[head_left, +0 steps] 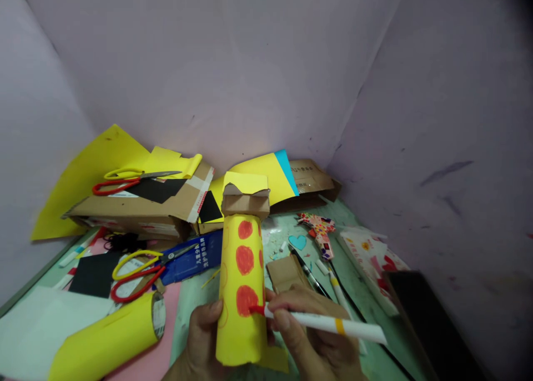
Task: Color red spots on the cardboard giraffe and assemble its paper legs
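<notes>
My left hand (199,339) is closed around the lower left side of a yellow paper-covered tube (244,339), which stands nearly upright before me. Three filled red spots run down its front, and unfilled round outlines show along its left edge. A red marker (320,321) with a white barrel and an orange band is pinched in my right hand (310,336). Its red tip touches the lowest red spot. Behind the tube's top end is a folded cardboard piece (245,203); whether the two are joined I cannot tell.
A second yellow tube (108,336) lies at the left. Scissors (141,272) rest near a blue packet (194,259), with another pair (133,180) on a cardboard box (166,209). A patterned glue gun (320,231), a blue paper heart (297,242) and a black pen (310,272) lie right.
</notes>
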Available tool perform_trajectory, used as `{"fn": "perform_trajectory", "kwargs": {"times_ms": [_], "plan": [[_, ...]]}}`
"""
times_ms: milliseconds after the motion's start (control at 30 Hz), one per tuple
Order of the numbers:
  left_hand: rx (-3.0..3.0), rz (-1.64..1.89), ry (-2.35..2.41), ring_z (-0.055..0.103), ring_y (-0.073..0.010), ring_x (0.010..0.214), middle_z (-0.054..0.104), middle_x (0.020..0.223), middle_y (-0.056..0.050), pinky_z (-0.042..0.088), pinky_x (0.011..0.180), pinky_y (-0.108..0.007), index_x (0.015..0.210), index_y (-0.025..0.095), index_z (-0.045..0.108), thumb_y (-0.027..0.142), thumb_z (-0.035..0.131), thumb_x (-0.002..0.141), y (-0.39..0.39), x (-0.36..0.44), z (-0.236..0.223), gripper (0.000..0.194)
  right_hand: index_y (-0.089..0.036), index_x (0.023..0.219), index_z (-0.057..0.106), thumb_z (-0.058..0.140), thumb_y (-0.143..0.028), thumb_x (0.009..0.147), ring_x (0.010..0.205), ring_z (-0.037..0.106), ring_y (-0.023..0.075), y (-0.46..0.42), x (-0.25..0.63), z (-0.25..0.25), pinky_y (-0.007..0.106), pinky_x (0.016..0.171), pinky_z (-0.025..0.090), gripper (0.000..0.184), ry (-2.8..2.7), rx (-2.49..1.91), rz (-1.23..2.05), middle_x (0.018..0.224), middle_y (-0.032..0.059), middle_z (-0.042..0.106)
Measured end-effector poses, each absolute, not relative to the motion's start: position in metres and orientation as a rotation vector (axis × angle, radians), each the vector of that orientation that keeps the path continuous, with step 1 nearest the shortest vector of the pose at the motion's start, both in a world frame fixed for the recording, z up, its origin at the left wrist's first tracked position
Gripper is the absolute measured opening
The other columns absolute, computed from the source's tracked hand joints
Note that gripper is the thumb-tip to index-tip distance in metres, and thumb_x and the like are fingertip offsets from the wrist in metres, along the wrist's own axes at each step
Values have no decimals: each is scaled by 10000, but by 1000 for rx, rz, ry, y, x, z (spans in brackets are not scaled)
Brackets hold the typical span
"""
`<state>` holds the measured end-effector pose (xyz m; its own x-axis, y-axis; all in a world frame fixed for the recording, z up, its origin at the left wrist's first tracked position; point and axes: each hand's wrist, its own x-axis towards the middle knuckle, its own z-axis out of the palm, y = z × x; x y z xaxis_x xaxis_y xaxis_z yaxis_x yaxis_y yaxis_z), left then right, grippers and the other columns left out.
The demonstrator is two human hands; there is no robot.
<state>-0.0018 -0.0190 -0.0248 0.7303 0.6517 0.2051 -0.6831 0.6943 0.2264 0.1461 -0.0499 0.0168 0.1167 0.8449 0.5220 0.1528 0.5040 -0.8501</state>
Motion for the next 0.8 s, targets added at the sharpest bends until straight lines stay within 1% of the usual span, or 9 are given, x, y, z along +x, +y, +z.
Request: {"fn": "perform_trajectory", "kwargs": {"times_ms": [67, 167, 233, 300, 433, 500, 567, 667, 800], "plan": [[316, 756, -131, 721, -196, 993, 784, 1016, -110, 514, 896, -191, 1089, 20, 701, 297, 606, 842, -19, -1, -24, 383, -264, 838, 745, 637, -221, 852, 603, 696, 173, -50, 146, 17, 261, 552, 556, 118, -1388, -968, 608, 690, 8, 727], [330, 752, -161, 709, -180, 1030, 765, 1088, -103, 502, 906, -172, 1146, 30, 678, 307, 617, 837, -18, -1, -25, 420, -303, 872, 741, 657, -181, 820, 603, 700, 157, -50, 147, 17, 237, 541, 544, 157, -1371, -984, 595, 718, -23, 737], [330, 753, -155, 703, -169, 1042, 759, 1097, -105, 499, 890, -150, 1130, 32, 685, 306, 616, 839, -17, -1, -26, 405, -301, 854, 738, 650, -186, 830, 614, 706, 161, -50, 148, 16, 258, 601, 567, 147, -1363, -962, 639, 713, -26, 736], [328, 769, -133, 708, -171, 1030, 761, 1084, -106, 505, 881, -152, 1107, 36, 696, 308, 618, 834, -18, -1, -27, 393, -290, 843, 744, 647, -202, 839, 638, 712, 175, -51, 149, 14, 284, 647, 580, 131, -1369, -948, 669, 717, -11, 736], [323, 780, -51, 730, -181, 964, 791, 989, -83, 519, 852, -161, 1066, 51, 722, 318, 652, 803, -20, -2, -29, 381, -278, 870, 744, 623, -198, 861, 611, 701, 164, -51, 148, 11, 251, 562, 559, 145, -1355, -928, 674, 702, 0, 724], [310, 790, -6, 733, -178, 944, 801, 920, -69, 518, 826, -148, 1033, 53, 736, 305, 658, 802, -21, -3, -29, 351, -271, 862, 736, 622, -197, 859, 594, 688, 160, -50, 148, 10, 273, 607, 570, 136, -1376, -922, 652, 695, -1, 717], [301, 797, -1, 731, -183, 948, 802, 920, -68, 523, 826, -156, 1032, 60, 738, 302, 670, 795, -21, -3, -29, 346, -265, 839, 730, 635, -209, 851, 574, 667, 158, -49, 147, 11, 295, 633, 572, 111, -1419, -933, 604, 684, 0, 708], [298, 796, -14, 732, -196, 950, 798, 947, -87, 538, 837, -181, 1051, 55, 730, 311, 676, 786, -21, -3, -31, 372, -259, 813, 722, 635, -213, 860, 556, 648, 149, -49, 148, 15, 269, 578, 554, 109, -1459, -934, 593, 673, 0, 702], [295, 788, -21, 728, -188, 954, 795, 942, -104, 524, 830, -165, 1070, 5, 712, 312, 647, 801, -21, -2, -31, 413, -260, 856, 728, 624, -185, 867, 560, 648, 150, -49, 151, 18, 318, 697, 579, 129, -1468, -916, 640, 650, -7, 694]]}}
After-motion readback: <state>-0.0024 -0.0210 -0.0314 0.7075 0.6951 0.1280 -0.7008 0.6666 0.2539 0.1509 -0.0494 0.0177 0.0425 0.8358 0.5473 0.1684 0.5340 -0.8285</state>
